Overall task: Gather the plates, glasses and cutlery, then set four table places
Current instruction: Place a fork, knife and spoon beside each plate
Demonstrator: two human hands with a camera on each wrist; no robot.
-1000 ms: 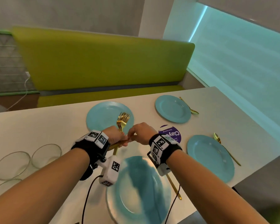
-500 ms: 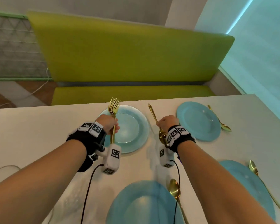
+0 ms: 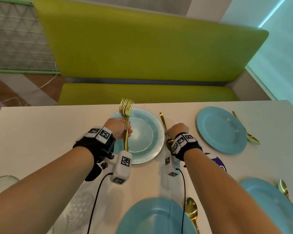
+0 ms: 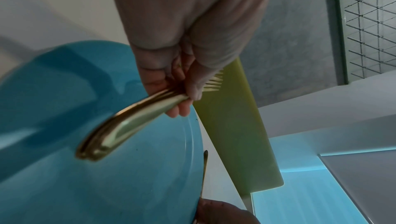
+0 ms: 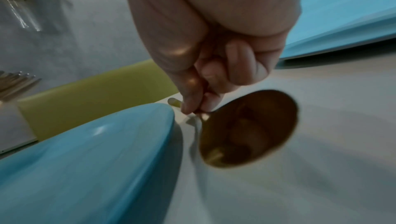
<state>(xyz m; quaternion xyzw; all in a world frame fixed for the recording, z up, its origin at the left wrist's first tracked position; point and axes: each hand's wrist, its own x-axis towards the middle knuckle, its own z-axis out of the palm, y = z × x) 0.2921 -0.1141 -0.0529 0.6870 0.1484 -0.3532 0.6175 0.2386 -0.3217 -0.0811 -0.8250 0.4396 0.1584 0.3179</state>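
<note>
- Gripping a bundle of gold forks (image 3: 126,114) in the left hand (image 3: 119,128), tines up, above the far-left blue plate (image 3: 152,142).
- Pinching a gold spoon (image 5: 246,127) by its neck in the right hand (image 3: 178,130), bowl toward the wrist, low over the white table (image 3: 41,132) just right of that plate.
- Lying beside three other blue plates: one gold spoon each.

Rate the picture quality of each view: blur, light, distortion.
Head view: bright and mostly sharp, wide-angle bend in the table edge, near plate soft. Left wrist view: dim, hand and forks fairly sharp, plate soft. Right wrist view: dim and smeared, spoon bowl blurred, dark reflection in it, hand soft.
</note>
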